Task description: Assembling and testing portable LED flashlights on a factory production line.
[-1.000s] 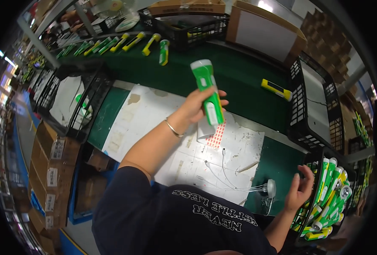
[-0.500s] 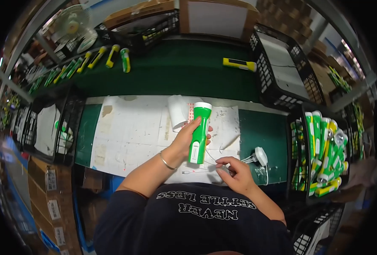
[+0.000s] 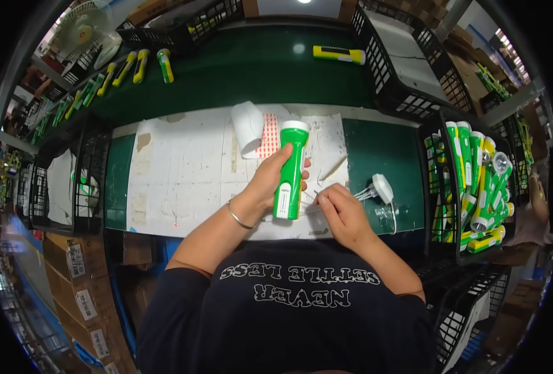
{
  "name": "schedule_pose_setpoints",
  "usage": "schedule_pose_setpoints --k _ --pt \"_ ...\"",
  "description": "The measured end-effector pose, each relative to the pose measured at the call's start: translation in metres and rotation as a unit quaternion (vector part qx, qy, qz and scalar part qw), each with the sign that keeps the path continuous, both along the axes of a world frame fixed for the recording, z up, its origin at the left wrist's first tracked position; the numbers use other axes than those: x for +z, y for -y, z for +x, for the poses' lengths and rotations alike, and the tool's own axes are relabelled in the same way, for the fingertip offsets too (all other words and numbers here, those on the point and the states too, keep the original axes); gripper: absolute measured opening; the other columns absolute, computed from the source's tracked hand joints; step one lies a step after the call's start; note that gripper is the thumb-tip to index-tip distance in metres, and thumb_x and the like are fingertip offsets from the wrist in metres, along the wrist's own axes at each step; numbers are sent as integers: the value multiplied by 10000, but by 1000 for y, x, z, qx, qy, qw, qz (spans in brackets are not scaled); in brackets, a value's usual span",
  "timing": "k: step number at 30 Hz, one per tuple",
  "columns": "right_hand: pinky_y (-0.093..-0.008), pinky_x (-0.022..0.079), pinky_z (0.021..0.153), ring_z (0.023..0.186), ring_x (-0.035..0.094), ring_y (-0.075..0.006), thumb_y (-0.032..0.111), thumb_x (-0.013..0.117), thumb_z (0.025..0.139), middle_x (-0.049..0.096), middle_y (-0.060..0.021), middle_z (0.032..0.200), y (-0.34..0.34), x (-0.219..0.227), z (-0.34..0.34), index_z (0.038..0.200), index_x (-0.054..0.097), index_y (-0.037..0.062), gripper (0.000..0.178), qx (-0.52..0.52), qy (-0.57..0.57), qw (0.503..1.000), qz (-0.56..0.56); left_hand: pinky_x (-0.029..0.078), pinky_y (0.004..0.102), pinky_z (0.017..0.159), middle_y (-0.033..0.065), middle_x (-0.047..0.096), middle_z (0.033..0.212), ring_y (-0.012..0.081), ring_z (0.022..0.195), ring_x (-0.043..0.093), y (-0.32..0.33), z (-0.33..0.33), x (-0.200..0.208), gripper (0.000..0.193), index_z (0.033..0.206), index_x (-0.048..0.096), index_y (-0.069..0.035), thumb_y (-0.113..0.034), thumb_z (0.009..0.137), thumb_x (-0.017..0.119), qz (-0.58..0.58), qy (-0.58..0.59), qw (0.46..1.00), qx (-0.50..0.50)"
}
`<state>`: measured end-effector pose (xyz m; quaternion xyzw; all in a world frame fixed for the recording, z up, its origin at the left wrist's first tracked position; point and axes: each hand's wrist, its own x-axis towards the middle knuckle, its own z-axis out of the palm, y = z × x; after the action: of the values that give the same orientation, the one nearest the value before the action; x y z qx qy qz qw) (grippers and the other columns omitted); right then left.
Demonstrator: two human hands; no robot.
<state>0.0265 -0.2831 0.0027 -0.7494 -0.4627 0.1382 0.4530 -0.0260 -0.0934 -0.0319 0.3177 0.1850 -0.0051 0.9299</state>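
My left hand (image 3: 269,181) is wrapped round a green flashlight (image 3: 292,168) with a white head, which points away from me over the white work sheet (image 3: 183,181). A white label or switch area shows on its handle, facing up. Just right of the flashlight's tail, my right hand (image 3: 344,218) has thumb and fingers pinched together on a thin white cable (image 3: 312,203). Its end is partly hidden by the fingers and flashlight. More white cables run from a round white charger (image 3: 382,189) to the right of that hand.
A curled white roll (image 3: 247,129) lies beside a sheet of red stickers (image 3: 268,137). At right stands a black crate (image 3: 441,224) full of flashlights. Another black crate (image 3: 89,140) stands at left. Several flashlights line the far green bench, with a yellow one (image 3: 339,54) apart.
The view has shifted, so the bench sits higher in the picture. My right hand's fingers have closed together at the cable beside the flashlight's tail. My left hand keeps its hold.
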Motion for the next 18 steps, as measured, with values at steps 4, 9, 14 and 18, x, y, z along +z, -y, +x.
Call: schedule_pose_setpoints --k 4,9,14,18 --pt "-334 438 573 639 557 -270 186 556 865 544 -124 763 -4 4 -4 860 583 19 169 -15 27 999 -12 511 308 577 96 562 886 169 704 559 9 -6 7 361 1092 466 -62 -390 949 426 21 -1 1000 13" --pt "-235 329 473 518 423 -79 312 633 838 536 1 694 -16 -16 -13 969 573 10 335 36 -446 889 -92 509 310 587 93 563 881 171 693 560 19 -7 0 407 1089 470 -59 -435 944 417 -17 -11 1000 10" --pt "-192 189 385 406 288 -37 234 565 832 436 10 592 -14 -26 -33 923 510 45 216 70 -732 677 -37 478 433 891 179 541 1131 283 1009 564 13 1 4 476 1237 410 -44 -401 929 465 -75 13 997 -19" --pt "-185 218 399 418 292 -41 227 566 807 558 -45 766 -5 -24 -38 889 484 96 175 160 -811 563 7 455 508 911 171 527 1167 280 1005 570 -1 15 -9 474 1261 409 -106 -313 876 592 -185 56 981 -11"
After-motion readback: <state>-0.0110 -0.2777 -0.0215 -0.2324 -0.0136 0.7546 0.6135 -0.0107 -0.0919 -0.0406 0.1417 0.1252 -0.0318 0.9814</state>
